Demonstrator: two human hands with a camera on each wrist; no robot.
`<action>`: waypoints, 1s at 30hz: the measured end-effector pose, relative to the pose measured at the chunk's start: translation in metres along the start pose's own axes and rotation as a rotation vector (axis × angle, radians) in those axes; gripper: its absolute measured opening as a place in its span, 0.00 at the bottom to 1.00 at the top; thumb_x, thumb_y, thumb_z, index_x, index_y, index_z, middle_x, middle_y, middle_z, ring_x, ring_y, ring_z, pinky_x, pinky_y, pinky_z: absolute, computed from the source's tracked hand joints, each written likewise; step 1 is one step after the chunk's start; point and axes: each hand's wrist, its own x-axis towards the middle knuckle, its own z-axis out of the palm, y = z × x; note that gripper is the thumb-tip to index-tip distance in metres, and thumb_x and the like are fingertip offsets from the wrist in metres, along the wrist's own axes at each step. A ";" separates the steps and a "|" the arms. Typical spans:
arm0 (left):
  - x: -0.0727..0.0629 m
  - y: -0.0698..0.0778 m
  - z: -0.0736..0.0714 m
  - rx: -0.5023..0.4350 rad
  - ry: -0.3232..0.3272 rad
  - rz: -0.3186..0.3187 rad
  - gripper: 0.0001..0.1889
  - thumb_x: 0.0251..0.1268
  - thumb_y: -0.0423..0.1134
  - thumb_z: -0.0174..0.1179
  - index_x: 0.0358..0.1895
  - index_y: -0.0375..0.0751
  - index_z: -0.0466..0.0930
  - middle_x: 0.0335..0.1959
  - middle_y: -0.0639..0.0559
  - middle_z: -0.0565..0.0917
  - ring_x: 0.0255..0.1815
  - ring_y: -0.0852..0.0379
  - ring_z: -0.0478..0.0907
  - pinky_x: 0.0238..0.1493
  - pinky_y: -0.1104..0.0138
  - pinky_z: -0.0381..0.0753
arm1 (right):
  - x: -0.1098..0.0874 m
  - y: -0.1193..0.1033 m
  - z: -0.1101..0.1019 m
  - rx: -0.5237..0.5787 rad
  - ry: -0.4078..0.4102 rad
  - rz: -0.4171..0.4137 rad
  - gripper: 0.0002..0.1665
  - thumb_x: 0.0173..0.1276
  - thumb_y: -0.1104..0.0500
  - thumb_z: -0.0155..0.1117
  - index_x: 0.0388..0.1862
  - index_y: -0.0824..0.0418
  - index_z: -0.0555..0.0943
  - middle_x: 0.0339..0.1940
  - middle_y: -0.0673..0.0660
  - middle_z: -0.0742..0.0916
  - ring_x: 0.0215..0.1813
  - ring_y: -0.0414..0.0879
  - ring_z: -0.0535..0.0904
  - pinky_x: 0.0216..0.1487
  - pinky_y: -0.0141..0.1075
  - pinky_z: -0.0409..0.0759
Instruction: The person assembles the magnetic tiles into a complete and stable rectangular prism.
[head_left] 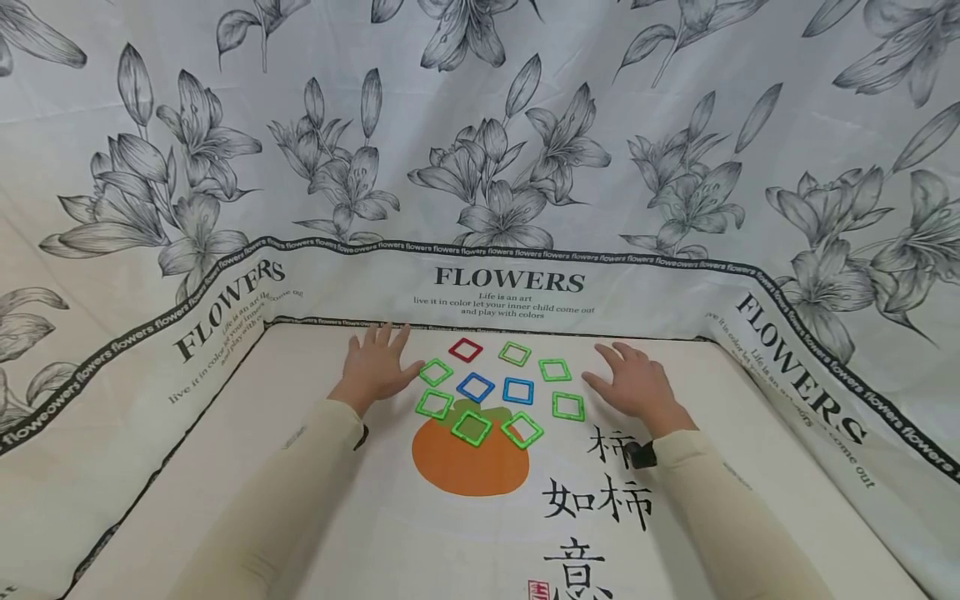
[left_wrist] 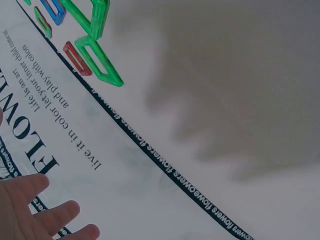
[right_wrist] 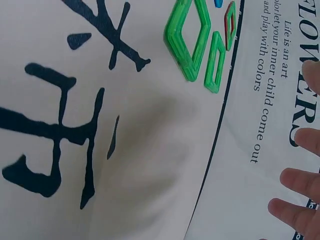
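Note:
In the head view, several square plastic frames lie loosely grouped on the white cloth. One is red (head_left: 460, 357), two are blue (head_left: 518, 403), and the others are green, including one at the group's left (head_left: 430, 378). My left hand (head_left: 375, 371) hovers left of the group with fingers spread, thumb beside that green frame. Right of the group, my right hand (head_left: 633, 385) is likewise spread, its thumb pointing toward a green frame (head_left: 582, 407). Fingers (left_wrist: 57, 218) show in the left wrist view, holding nothing. Bare spread fingers (right_wrist: 297, 182) also show in the right wrist view.
An orange persimmon print (head_left: 471, 467) and black characters (head_left: 596, 498) mark the cloth nearer me. Flower-printed curtain (head_left: 502, 183) walls rise behind and on both sides. A dark band (head_left: 643, 455) sits at the right wrist.

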 end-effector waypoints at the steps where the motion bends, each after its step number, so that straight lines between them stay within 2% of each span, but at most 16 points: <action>1: -0.002 0.001 0.001 -0.001 0.000 0.002 0.42 0.66 0.69 0.41 0.78 0.49 0.49 0.77 0.39 0.54 0.78 0.34 0.47 0.73 0.37 0.49 | -0.001 -0.001 0.001 0.001 0.000 -0.005 0.45 0.70 0.31 0.44 0.76 0.58 0.59 0.74 0.69 0.63 0.72 0.70 0.60 0.65 0.67 0.62; 7: -0.009 0.008 0.005 0.013 0.019 0.029 0.42 0.66 0.68 0.42 0.77 0.49 0.51 0.77 0.39 0.56 0.77 0.35 0.51 0.73 0.38 0.51 | -0.007 -0.009 0.007 0.013 0.008 -0.036 0.44 0.69 0.33 0.48 0.75 0.57 0.62 0.73 0.68 0.65 0.71 0.69 0.62 0.64 0.66 0.64; 17: -0.021 0.018 0.013 -0.002 0.025 0.056 0.41 0.65 0.67 0.42 0.77 0.49 0.53 0.75 0.40 0.60 0.74 0.37 0.57 0.72 0.40 0.57 | -0.013 -0.022 0.012 0.037 0.020 -0.074 0.43 0.69 0.31 0.48 0.74 0.54 0.63 0.72 0.67 0.68 0.71 0.67 0.64 0.65 0.64 0.65; 24: -0.032 0.026 0.009 -0.022 0.015 0.080 0.41 0.65 0.66 0.45 0.76 0.49 0.55 0.74 0.41 0.63 0.74 0.38 0.59 0.72 0.41 0.58 | -0.019 -0.035 0.010 0.035 0.034 -0.124 0.41 0.69 0.33 0.50 0.73 0.54 0.66 0.70 0.66 0.71 0.70 0.65 0.66 0.65 0.63 0.67; 30: -0.037 0.033 0.013 -0.044 0.024 0.107 0.39 0.65 0.64 0.47 0.76 0.49 0.56 0.70 0.43 0.67 0.71 0.41 0.62 0.70 0.43 0.62 | -0.023 -0.045 0.011 0.048 0.029 -0.150 0.39 0.68 0.35 0.52 0.72 0.53 0.67 0.70 0.65 0.72 0.70 0.64 0.67 0.65 0.62 0.67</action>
